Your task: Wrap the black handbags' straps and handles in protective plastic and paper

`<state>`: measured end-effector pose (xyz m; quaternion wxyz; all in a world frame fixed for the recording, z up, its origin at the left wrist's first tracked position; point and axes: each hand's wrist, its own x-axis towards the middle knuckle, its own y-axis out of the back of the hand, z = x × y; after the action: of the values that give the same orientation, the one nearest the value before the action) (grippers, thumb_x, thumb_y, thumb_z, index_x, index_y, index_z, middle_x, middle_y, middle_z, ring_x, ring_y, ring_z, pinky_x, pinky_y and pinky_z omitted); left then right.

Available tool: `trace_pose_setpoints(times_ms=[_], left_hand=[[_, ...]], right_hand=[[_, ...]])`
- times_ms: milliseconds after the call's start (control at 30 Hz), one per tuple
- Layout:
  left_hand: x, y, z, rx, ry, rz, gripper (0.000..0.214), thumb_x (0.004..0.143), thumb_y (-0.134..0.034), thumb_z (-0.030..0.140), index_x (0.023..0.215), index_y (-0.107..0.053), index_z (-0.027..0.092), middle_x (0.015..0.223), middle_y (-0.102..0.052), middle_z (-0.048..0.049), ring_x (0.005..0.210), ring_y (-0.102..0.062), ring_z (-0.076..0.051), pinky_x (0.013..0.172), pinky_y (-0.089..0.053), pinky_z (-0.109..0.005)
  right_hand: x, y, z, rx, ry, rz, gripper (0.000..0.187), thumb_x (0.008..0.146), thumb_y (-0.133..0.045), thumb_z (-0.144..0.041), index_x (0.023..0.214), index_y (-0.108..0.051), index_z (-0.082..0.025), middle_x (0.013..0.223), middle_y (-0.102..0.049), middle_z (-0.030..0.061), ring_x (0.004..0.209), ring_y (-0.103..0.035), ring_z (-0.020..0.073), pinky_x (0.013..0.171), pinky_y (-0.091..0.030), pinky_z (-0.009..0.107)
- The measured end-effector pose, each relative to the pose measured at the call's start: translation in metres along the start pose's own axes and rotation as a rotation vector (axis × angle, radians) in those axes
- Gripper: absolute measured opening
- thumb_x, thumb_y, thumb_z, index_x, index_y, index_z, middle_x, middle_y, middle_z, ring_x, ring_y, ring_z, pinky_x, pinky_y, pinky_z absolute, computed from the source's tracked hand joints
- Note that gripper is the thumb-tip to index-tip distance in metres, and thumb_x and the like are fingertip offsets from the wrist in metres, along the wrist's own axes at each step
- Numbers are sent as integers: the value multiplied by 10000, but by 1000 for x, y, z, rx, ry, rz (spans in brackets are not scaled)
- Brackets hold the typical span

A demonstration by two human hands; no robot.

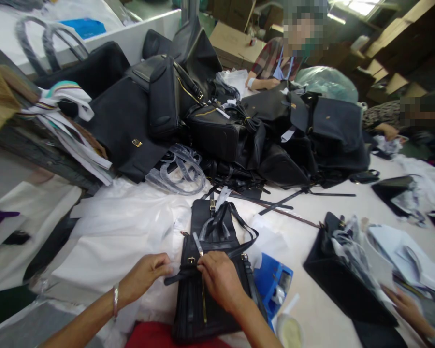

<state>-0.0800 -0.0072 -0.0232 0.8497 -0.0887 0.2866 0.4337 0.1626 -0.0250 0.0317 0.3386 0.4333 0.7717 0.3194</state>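
Observation:
A black leather handbag [206, 299] lies flat on the table right in front of me, with its straps bunched on top and a gold buckle [191, 260] near its middle. My left hand [145, 275], a silver bangle on its wrist, pinches the end of a narrow black strap [176, 278] at the bag's left edge. My right hand [221, 280] rests on the bag's front, fingers curled and pinching the same strap beside the buckle. White plastic sheeting [123, 232] lies under and left of the bag.
A big heap of black handbags [217, 121] fills the table's middle and back. A blue object [270, 280] and a cup [289, 331] sit right of my bag. Another black bag [344, 285] lies at right, near a co-worker's hand [408, 309]. Two people sit at the far side.

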Motion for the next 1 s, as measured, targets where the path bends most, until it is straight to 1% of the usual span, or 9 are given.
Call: trace_pose_setpoints(times_ms=[133,233,333,433,533,767,1000], left_hand=[[-1,-1,3,9,2,3,332,816,-546,450,648,-540,164,616,-491,41,627,-451,-127,593,-327,-223],[-3,-2,5,-7,-2,-1,313,810,-551,429,639,-532,167,618,-486,41,632,-445,-127,596,-328,-222],[-3,-2,4,-93,7,-18,291,783,-579,418,644,-529,167,626,-497,38,636,-443,-127,601,-340,-226],[-2,-1,1,-203,32,-28,286,744,-622,423,660,-533,165,635,-514,32,635,-449,-127,603,-353,-234],[1,0,-1,-254,45,-28,300,712,-659,429,665,-539,158,632,-519,30,620,-446,-122,589,-345,-235],[-1,0,-4,-245,28,-30,265,732,-654,385,690,-549,146,645,-519,30,622,-442,-117,586,-327,-235],[-3,0,-4,-218,29,-22,211,732,-645,331,683,-548,150,642,-526,36,623,-446,-113,594,-332,-231]], right_hand=[[0,1,-1,1,23,-15,119,928,-470,-218,935,-588,-209,889,-613,35,881,-531,187,805,-356,300],[2,6,-2,13,10,35,122,935,-461,-215,945,-582,-206,896,-608,39,880,-531,186,806,-362,302],[3,9,-2,26,-10,81,122,940,-451,-204,960,-572,-209,895,-605,38,878,-533,185,812,-368,308],[3,9,-2,27,0,73,117,937,-455,-196,951,-569,-215,892,-601,34,875,-533,189,807,-372,311],[2,10,-5,24,5,64,116,936,-454,-194,943,-567,-217,891,-597,33,869,-532,189,795,-375,309],[3,14,-12,20,28,52,103,931,-464,-190,946,-562,-220,889,-595,27,871,-525,190,801,-362,314],[5,5,-13,-26,36,48,104,930,-469,-194,966,-563,-219,896,-599,29,872,-522,194,808,-359,317]])
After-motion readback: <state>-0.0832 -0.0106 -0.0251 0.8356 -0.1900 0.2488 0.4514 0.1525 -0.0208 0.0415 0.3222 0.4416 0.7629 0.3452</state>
